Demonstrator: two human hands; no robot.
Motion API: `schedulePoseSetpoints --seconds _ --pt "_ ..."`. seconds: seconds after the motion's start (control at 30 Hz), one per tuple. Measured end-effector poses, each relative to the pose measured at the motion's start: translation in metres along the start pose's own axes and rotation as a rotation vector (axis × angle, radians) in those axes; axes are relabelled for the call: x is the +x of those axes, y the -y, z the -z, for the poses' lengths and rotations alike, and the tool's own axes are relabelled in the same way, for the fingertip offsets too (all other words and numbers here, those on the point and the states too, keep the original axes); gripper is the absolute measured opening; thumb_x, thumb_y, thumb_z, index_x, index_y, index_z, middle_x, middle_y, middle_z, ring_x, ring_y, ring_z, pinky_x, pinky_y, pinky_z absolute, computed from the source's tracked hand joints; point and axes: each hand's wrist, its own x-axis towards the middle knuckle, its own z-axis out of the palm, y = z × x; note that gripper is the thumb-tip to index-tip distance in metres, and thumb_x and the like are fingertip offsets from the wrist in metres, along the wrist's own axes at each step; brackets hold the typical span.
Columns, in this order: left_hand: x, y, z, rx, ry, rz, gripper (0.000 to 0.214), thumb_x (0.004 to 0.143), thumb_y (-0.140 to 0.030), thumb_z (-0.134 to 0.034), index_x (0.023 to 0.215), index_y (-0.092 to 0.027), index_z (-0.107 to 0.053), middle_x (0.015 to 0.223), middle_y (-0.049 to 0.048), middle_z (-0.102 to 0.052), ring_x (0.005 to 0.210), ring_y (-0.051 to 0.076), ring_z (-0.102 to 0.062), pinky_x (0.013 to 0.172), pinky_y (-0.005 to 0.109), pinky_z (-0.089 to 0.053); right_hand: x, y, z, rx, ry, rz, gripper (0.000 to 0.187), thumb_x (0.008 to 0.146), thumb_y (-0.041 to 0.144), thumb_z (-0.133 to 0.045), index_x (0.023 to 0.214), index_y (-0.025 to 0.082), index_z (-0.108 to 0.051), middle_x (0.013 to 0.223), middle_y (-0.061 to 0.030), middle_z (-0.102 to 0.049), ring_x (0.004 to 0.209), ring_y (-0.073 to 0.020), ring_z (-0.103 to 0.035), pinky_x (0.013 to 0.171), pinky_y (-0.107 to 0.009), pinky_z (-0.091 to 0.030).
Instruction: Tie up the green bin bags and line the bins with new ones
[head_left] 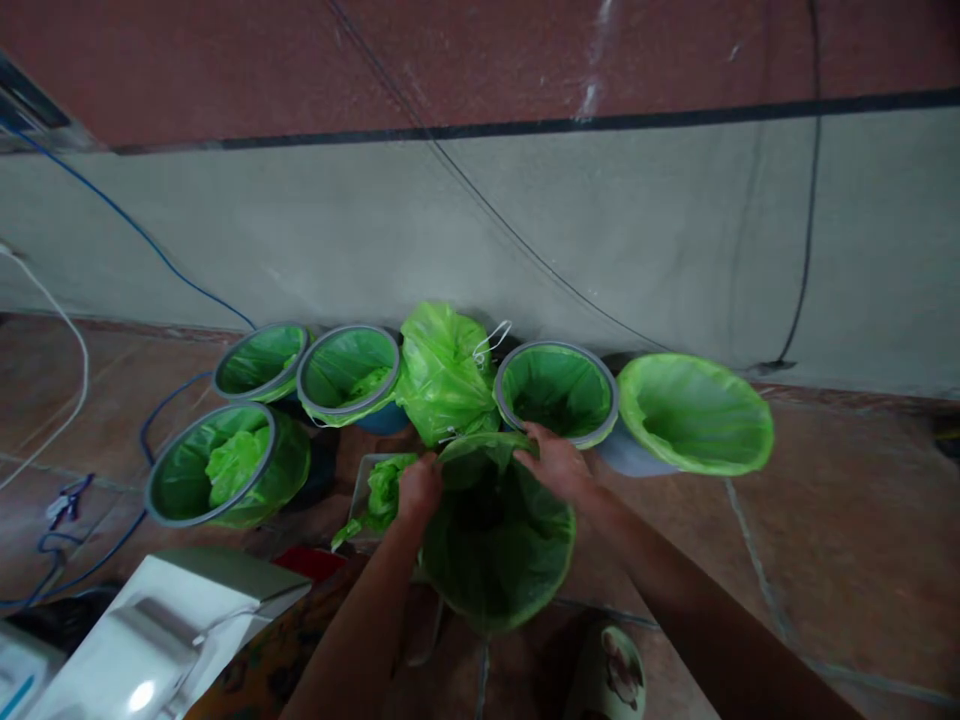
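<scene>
Directly below me is a bin lined with a green plastic bag (499,570), its mouth facing up toward me. At the far left of its rim, my left hand (420,490) is closed on the bag's edge. My right hand (556,462) grips the same edge at the far right, fingers over the folded plastic. Just beyond my right hand stands a lined bin with a grey ring (556,392). Beside my left hand, a small pale container (362,490) holds a crumpled green bag (386,490).
A tied green bag (444,375) and more lined bins (349,370) line the grey wall (637,230). Another lined bin (694,412) stands at right. A white appliance (150,640), blue cable (157,410) and keys (67,500) lie left. A slipper (615,670) shows below.
</scene>
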Motion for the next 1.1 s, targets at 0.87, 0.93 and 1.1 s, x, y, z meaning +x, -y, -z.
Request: schedulePoseSetpoints --seconds 0.87,0.93,1.1 --pt "-0.03 -0.05 0.015 -0.129 -0.33 -0.269 0.047 0.085 -0.028 -0.052 0.13 -0.015 -0.048 0.14 0.0145 -0.047 0.128 0.027 -0.044 0.108 0.04 -0.034 -0.055 0.012 -0.012 -0.094 -0.104 0.084 0.032 0.091 0.022 -0.04 0.112 0.016 -0.063 0.111 -0.0124 -0.064 0.103 -0.0225 -0.06 0.093 -0.035 -0.046" --pt "-0.014 -0.062 0.01 -0.103 -0.238 -0.281 0.053 0.084 -0.032 -0.055 0.133 -0.015 -0.045 0.139 0.0136 -0.049 0.126 0.027 -0.046 0.107 0.039 -0.035 -0.06 0.031 -0.023 -0.247 0.03 0.026 0.043 0.09 0.014 -0.038 0.129 0.016 -0.054 0.114 -0.0162 -0.062 0.099 -0.0251 -0.062 0.086 -0.038 -0.049" --pt "0.03 -0.064 -0.003 -0.135 0.13 -0.234 0.053 0.09 -0.05 -0.045 0.128 -0.014 -0.053 0.123 0.0146 -0.063 0.113 0.025 -0.059 0.096 0.034 -0.044 -0.05 0.033 -0.06 -0.43 0.17 -0.227 0.055 0.088 0.003 -0.03 0.14 0.017 -0.043 0.112 -0.023 -0.061 0.092 -0.0321 -0.066 0.067 -0.044 -0.054"
